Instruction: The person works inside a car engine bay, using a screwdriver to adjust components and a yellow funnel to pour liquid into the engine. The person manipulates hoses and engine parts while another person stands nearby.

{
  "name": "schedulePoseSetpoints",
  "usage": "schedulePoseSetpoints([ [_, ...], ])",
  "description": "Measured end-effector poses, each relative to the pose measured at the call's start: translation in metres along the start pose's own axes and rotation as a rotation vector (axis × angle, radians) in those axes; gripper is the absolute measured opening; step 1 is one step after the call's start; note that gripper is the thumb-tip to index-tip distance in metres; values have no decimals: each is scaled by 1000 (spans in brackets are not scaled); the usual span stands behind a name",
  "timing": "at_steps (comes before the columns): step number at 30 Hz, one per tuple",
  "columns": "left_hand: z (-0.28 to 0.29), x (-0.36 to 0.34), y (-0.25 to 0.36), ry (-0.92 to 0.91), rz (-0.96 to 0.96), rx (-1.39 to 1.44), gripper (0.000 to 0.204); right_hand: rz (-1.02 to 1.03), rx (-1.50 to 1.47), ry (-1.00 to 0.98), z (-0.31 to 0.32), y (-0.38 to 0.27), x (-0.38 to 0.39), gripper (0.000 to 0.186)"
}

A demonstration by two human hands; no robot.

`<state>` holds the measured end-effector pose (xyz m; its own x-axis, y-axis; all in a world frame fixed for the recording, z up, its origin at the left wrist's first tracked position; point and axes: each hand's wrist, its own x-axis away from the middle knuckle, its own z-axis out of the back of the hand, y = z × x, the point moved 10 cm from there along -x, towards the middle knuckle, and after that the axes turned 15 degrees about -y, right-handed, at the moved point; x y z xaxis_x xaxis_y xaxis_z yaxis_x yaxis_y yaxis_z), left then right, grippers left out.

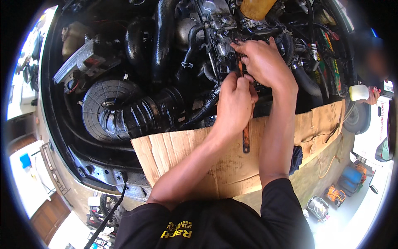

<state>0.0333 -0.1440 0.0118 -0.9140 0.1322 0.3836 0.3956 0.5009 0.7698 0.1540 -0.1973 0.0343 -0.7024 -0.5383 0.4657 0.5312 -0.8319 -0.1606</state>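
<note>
Around a long, narrow, flat bar tool point(246, 139) with worn orange patches, my left hand point(235, 99) is closed. The tool's lower end, with a small hole in it, sticks out below the fist over the cardboard; its upper part runs up into the engine. My right hand point(265, 62) reaches in just above, back upward, with fingers stretched and apart over the engine parts point(224, 50) beside the tool's upper end. Some of its fingertips are hidden among hoses and metal fittings, so what they touch does not show.
A stained cardboard sheet point(186, 153) covers the front edge of the engine bay. At left are a round black air filter housing point(105, 106) and a ribbed intake duct point(145, 114). A yellow-orange container point(257, 8) stands at the back. Another person's hand point(373, 96) holds a pale bottle at right.
</note>
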Motion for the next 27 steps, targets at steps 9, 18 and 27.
schedulePoseSetpoints([
  [9,-6,-7,-10,-49,49,113,24,-9,67,114,5,10,11,45],
  [18,-6,-12,-5,-59,57,71,24,-47,41,88,5,11,11,44],
  [27,-7,-4,-7,-29,44,27,27,-43,-45,96,14,16,16,42],
])
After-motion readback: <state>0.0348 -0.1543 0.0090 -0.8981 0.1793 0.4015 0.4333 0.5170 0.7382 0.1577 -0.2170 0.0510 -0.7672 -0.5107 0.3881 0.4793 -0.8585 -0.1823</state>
